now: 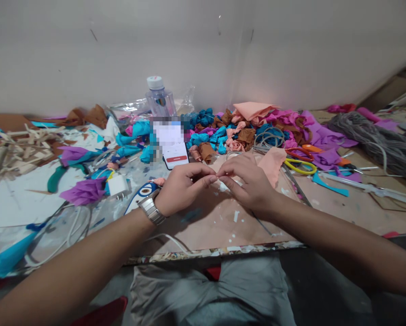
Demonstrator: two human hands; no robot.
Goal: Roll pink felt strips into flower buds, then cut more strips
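My left hand (185, 188), with a metal watch (153, 208) on its wrist, is closed in a pinch over the middle of the table. Its fingertips meet those of my right hand (246, 183), which is pinched as well. Whatever lies between the fingertips is too small or too hidden to make out. A ruffled piece of peach crepe paper (273, 166) lies just beyond my right hand. Near my left hand are a blue and white object with an eye-like mark (144, 191) and a white charger plug (117, 186).
Behind my hands, a phone (175, 151) leans near a clear bottle (160, 99). Crumpled blue, brown and peach paper pieces (219, 136) are heaped beside it. Yellow-handled scissors (301, 166) and a glue gun stick-like clear tool (369, 185) lie right; wood sticks (22, 149) lie left.
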